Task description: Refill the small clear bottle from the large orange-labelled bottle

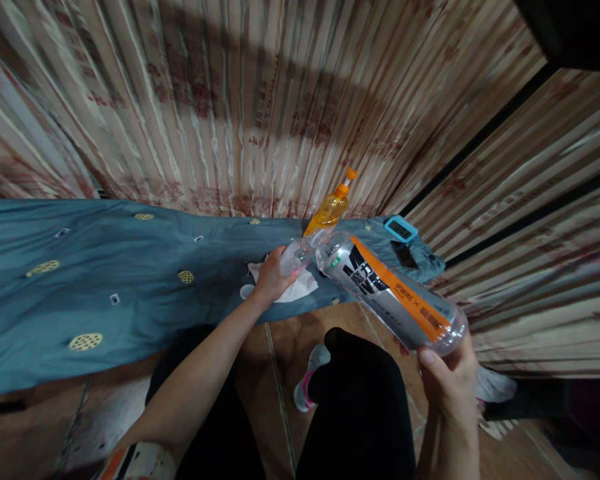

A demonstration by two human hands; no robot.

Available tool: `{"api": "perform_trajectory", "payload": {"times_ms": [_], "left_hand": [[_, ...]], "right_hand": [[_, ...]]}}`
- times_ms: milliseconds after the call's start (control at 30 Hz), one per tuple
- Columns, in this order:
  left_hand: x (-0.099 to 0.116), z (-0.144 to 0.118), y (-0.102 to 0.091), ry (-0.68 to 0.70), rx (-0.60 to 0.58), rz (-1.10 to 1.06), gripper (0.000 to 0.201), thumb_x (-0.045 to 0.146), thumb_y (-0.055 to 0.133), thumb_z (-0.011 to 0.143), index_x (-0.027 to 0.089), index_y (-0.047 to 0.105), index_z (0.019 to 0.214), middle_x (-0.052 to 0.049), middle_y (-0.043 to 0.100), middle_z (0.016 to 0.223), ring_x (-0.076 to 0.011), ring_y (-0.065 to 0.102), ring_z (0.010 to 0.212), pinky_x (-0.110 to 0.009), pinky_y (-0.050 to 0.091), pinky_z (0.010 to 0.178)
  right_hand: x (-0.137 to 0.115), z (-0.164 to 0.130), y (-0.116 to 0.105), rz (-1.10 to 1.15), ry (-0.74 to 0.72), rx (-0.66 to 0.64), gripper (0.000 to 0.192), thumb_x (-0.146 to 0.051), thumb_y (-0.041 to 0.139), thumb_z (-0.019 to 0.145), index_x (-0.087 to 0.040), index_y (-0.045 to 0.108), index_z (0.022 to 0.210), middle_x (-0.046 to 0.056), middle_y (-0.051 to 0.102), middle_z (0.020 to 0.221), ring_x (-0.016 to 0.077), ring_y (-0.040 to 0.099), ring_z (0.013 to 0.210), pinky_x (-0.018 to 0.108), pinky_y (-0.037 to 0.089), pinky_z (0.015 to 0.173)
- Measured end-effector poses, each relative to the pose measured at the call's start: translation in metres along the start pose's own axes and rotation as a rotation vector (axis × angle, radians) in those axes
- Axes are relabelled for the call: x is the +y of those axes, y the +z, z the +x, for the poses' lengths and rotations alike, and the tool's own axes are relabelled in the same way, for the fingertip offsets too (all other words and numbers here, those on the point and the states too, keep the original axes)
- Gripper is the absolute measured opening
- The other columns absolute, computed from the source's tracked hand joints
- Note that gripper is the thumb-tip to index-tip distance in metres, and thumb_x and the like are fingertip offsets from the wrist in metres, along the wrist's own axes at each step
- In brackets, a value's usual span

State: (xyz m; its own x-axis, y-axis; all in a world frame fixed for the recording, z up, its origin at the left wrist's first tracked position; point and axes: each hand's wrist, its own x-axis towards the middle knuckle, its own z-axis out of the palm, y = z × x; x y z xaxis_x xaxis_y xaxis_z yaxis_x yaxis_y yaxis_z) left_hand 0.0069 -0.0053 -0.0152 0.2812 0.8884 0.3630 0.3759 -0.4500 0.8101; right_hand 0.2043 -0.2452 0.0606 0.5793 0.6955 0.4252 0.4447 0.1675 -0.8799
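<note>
Over the table (105, 267) draped in a teal cloth with yellow embroidered ovals, both hands work at bottles. Right hand (447, 380) grips the base of a large clear plastic bottle with a grey, black and orange label (390, 290), tilted mouth-down toward the left. Left hand (275, 273) is wrapped around a small clear plastic bottle (300, 253), its mouth just beside the large bottle's mouth. White crumpled tissue (300, 287) lies under the left hand. Orange pump-top bottle (330, 207) stands just behind. Teal digital timer (401, 229) and dark flat phone (405, 255) rest near the table's right end. Striped patterned curtain (280, 100) hangs behind.
</note>
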Motion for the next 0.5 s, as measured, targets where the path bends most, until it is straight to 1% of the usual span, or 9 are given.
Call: {"api": "perform_trajectory", "payload": {"times_ms": [167,367,500], "left_hand": [[0.0006,-0.0002,0.0003,-0.014,-0.013,0.0,0.056,0.021,0.075,0.065,0.019,0.051,0.115,-0.007,0.067,0.11,-0.0248,0.065,0.101,-0.038,0.052,0.088],[0.0022,-0.0005,-0.0002,-0.025,-0.009,0.002,0.054,0.021,0.075,0.064,0.02,0.053,0.114,-0.007,0.068,0.11,-0.0254,0.065,0.101,-0.038,0.052,0.088],[0.0009,0.0004,0.0004,-0.022,-0.004,0.001,0.055,0.02,0.076,0.063,0.02,0.054,0.113,-0.006,0.068,0.108,-0.0255,0.065,0.1,-0.038,0.053,0.087]], "right_hand": [[0.0005,-0.0002,0.0021,0.025,0.021,0.015,0.084,-0.047,0.074,0.064,-0.023,0.043,0.138,0.013,0.052,0.133,0.0362,0.051,0.122,0.056,0.043,0.097],[-0.0009,-0.0003,0.0011,0.009,0.027,0.012,0.086,-0.047,0.074,0.064,-0.023,0.042,0.139,0.013,0.051,0.134,0.0361,0.052,0.121,0.051,0.048,0.092],[-0.0005,0.0003,0.0001,-0.015,0.011,0.007,0.086,-0.049,0.073,0.064,-0.023,0.04,0.14,0.012,0.053,0.132,0.036,0.052,0.121,0.052,0.047,0.093]]}}
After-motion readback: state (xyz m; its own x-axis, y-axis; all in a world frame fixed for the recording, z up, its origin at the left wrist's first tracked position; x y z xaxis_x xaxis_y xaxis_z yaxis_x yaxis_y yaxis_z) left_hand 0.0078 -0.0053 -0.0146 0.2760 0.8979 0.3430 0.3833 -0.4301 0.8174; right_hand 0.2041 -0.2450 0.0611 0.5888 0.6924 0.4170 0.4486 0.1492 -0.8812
